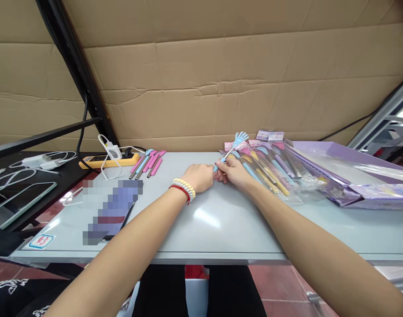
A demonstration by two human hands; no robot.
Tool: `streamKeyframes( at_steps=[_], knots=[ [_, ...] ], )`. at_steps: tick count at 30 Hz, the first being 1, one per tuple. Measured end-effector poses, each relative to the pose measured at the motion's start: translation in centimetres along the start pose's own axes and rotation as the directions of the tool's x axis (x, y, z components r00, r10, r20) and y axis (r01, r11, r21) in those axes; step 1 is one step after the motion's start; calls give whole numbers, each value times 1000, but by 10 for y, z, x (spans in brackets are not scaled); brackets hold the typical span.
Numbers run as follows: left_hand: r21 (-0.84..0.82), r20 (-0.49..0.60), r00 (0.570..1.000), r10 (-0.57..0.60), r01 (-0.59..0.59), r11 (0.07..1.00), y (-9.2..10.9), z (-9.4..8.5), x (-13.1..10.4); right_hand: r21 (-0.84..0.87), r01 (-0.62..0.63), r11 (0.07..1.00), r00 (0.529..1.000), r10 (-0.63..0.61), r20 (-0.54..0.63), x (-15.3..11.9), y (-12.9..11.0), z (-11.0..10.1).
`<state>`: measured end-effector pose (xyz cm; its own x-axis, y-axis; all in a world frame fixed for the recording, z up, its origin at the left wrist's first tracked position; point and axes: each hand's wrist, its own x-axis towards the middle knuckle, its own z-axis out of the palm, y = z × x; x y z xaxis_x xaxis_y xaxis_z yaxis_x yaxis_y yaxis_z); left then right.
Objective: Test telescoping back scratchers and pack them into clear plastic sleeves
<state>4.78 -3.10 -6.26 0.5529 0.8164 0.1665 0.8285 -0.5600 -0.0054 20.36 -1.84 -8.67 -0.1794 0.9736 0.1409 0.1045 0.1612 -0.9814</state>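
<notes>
A light-blue back scratcher [240, 139] with a hand-shaped head and a metal rod slants up and away over the table. My right hand [233, 172] is closed around its blue handle, the thumb lying along it. My left hand [201, 177], with braided bracelets at the wrist, is closed at the handle's lower end, which its fingers hide. Just right of my right hand lie several back scratchers in clear bags [277, 163], blue, yellow, pink and purple. Left of my left hand, several unwrapped pink and blue back scratchers [150, 164] lie side by side.
A purple box [346, 193] with clear plastic in it stands at the right. At the left are a phone [117, 211], a yellow power strip [128, 161] with white cables, and a black side table [9, 160]. A cardboard wall [214, 88] closes the back.
</notes>
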Motion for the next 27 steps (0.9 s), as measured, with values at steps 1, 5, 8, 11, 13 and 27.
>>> streamKeyframes(
  at_steps=[1,5,8,11,13,27],
  knots=[
    [41,3,1000,-2,1,999,2,1,0,-4,-1,1000,1000,1,-5,0,1,0],
    [61,-29,999,-18,20,998,1,2,-3,2,33,999,999,-33,15,0,3,3],
    [-20,-73,997,-36,35,999,-6,3,-11,-13,54,998,998,-54,25,-2,0,5],
    [-152,-85,994,-61,47,987,-18,2,-19,-6,76,997,997,-76,-12,-3,-4,5],
    [-217,-112,987,-117,91,972,-29,-1,-23,23,75,997,995,-73,-69,-2,-5,2],
    [56,-158,714,-682,696,716,-66,9,-29,108,72,992,979,-49,-197,-4,-15,0]
  ],
)
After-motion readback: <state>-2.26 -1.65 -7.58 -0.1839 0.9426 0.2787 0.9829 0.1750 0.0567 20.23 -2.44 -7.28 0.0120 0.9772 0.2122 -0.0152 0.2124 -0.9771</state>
